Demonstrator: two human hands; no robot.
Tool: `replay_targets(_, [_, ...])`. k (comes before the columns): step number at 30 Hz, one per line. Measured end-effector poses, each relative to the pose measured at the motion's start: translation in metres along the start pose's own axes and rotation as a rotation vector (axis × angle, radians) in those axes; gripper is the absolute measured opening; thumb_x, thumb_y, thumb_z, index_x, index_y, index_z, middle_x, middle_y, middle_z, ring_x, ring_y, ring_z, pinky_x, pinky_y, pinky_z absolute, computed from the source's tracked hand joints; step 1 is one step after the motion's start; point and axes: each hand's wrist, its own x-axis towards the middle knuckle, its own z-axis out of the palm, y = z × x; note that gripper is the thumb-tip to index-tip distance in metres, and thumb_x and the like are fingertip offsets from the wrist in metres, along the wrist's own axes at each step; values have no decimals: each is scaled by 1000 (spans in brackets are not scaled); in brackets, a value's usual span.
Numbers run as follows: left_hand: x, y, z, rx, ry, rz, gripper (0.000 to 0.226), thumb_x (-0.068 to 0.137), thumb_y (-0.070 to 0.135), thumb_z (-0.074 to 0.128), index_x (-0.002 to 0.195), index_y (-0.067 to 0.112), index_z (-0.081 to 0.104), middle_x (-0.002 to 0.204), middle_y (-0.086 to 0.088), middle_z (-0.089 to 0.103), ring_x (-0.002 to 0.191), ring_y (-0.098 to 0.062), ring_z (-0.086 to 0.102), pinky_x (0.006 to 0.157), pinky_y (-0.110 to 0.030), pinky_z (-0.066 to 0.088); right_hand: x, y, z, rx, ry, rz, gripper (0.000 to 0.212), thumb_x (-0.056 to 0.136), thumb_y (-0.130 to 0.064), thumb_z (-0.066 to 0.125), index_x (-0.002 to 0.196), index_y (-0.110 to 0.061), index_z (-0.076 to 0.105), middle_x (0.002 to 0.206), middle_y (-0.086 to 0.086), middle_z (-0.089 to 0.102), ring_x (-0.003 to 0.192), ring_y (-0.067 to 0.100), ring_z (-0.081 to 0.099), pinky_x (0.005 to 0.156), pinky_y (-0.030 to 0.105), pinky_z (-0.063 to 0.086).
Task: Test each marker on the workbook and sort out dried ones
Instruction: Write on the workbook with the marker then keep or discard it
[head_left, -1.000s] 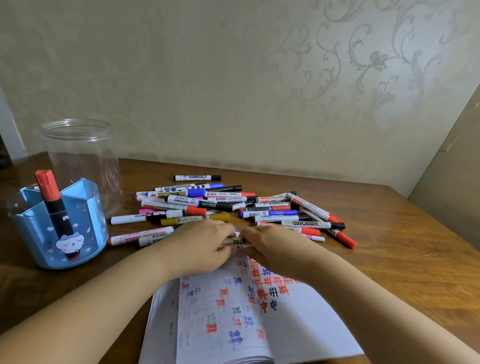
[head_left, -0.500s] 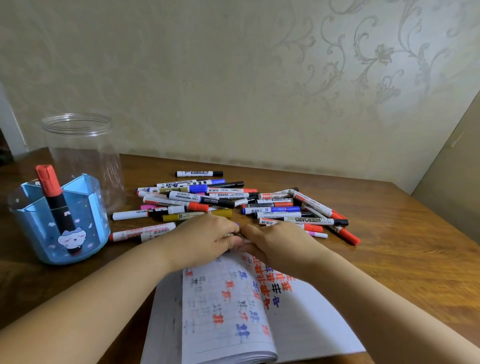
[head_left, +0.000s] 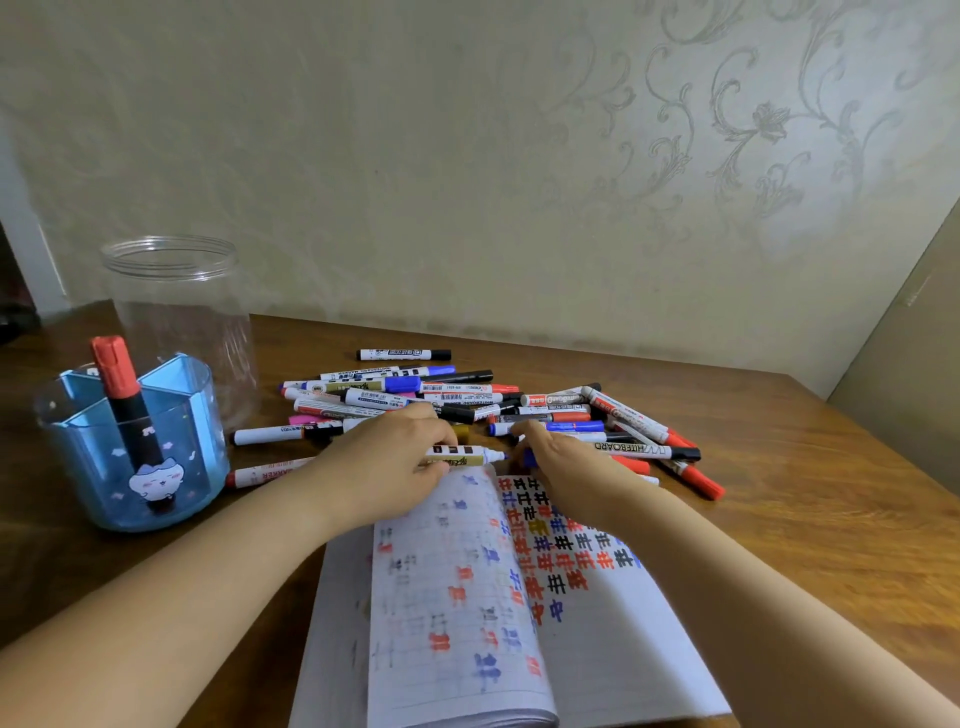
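head view: my left hand (head_left: 384, 462) grips the blue marker (head_left: 462, 456) barrel; right hand (head_left: 566, 462) pinches its cap (head_left: 529, 458), just separated, over the workbook (head_left: 597, 623) for testing.

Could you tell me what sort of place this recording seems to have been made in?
Probably a room in a home, at a desk used for schoolwork. A wooden table stands against ornate floral wallpaper, with a practice workbook full of handwritten characters and a blue cartoon pen holder beside a pile of markers.
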Motion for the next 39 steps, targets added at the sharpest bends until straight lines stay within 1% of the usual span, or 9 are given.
replay_targets(3, [-3,3,-4,-29,5,-7,28,95,29,49,122,29,54,100,14,41,81,-4,48,77,-26,45,-1,-1,-1,34,14,14,58,97,-10,45,146,-25,19,129,6,55,108,24,57,89,41,51])
replay_targets(6, [-5,5,-7,-27,17,8,31,95,30,49,125,28,53,101,13,40,83,-3,47,76,-23,42,-15,-1,-11,87,233,-93,51,94,-11,49,142,-24,36,134,-1,49,121,16,47,99,30,41])
replay_targets(11, [-5,37,-14,-21,39,103,27,92,24,54,118,21,59,101,7,47,90,-9,49,82,-31,45,-40,-23,-30,-37,396,-341,24,86,-31,64,109,-23,67,91,-5,54,85,12,51,72,26,41])
replay_targets(16, [-18,55,-17,-74,91,91,39,89,27,59,125,22,45,114,6,53,93,-11,53,84,-33,47,-68,-22,-36,-179,327,-104,31,89,-37,59,66,-27,41,76,-6,51,73,18,53,61,30,44])
replay_targets(20, [-32,54,-12,14,40,2,59,88,39,58,135,22,26,115,2,54,92,-15,57,82,-37,50,-106,-7,-36,-9,418,136,26,84,-35,66,69,-26,47,62,-5,53,58,15,47,53,28,35])
replay_targets(23, [-42,65,-1,-32,-56,113,38,91,32,55,127,29,44,123,9,53,101,-8,53,83,-25,45,-125,-11,-30,301,430,223,18,81,-27,71,73,-20,57,65,-3,61,56,9,52,53,23,41])
replay_targets(28, [-45,80,20,39,-186,200,24,94,24,46,115,28,58,114,6,62,102,-11,53,90,-30,42,-135,-15,-3,681,356,292,18,80,-28,73,73,-18,60,64,-1,64,55,7,55,50,21,43])
replay_targets(33, [-36,76,34,64,-184,216,21,93,25,50,107,23,64,104,6,54,89,-6,43,79,-23,40,-124,-15,22,787,398,319,22,84,-28,67,67,-17,58,62,-2,62,53,5,50,51,20,37])
replay_targets(39, [-33,67,57,-34,-93,269,30,93,17,43,114,24,63,116,10,58,112,-8,45,101,-26,30,-120,-12,38,830,515,292,28,79,-15,65,60,-15,45,42,-15,42,42,2,35,42,12,28])
